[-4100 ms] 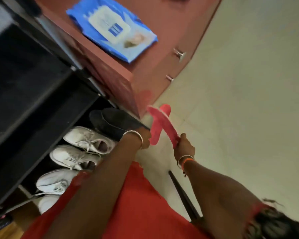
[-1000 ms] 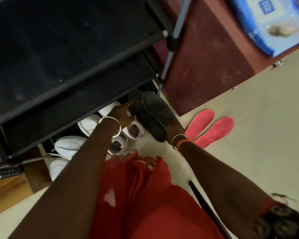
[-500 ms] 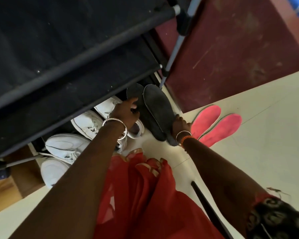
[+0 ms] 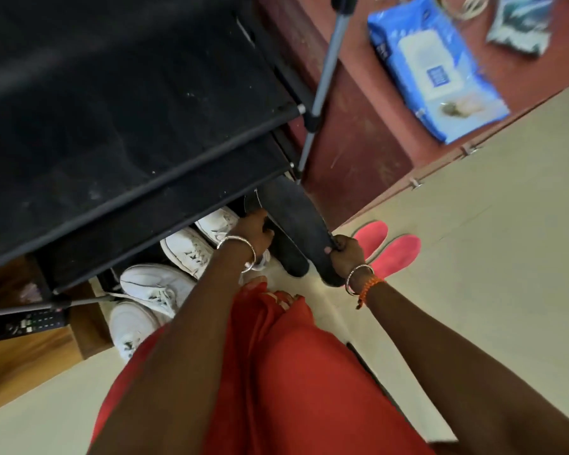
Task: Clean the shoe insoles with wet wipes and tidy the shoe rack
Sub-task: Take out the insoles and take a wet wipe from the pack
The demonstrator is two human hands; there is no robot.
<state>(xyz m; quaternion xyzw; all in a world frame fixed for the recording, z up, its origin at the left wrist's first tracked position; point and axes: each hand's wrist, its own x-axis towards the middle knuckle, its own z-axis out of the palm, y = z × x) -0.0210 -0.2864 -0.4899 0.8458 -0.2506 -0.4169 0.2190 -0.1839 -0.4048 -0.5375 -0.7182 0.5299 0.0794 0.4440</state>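
Note:
Two pink insoles (image 4: 388, 251) lie side by side on the pale floor beside the cabinet. A pair of dark shoes (image 4: 293, 218) stands soles-up at the right end of the black shoe rack (image 4: 119, 133). My right hand (image 4: 345, 251) grips the heel edge of the nearer dark shoe. My left hand (image 4: 255, 233) holds the other dark shoe further in, its fingers partly hidden. A blue pack of wet wipes (image 4: 434, 67) lies on top of the reddish-brown cabinet (image 4: 352, 136).
Several white sneakers (image 4: 184, 254) line the rack's bottom level. A remote control (image 4: 23, 323) rests on a wooden surface at the left. A silver-grey packet (image 4: 519, 24) lies on the cabinet near the wipes. My red garment (image 4: 276, 372) fills the lower middle.
The pink insoles went from my hands to the floor. Both hands have since taken hold of the dark shoes, and my right hand now lifts the nearer one slightly outward.

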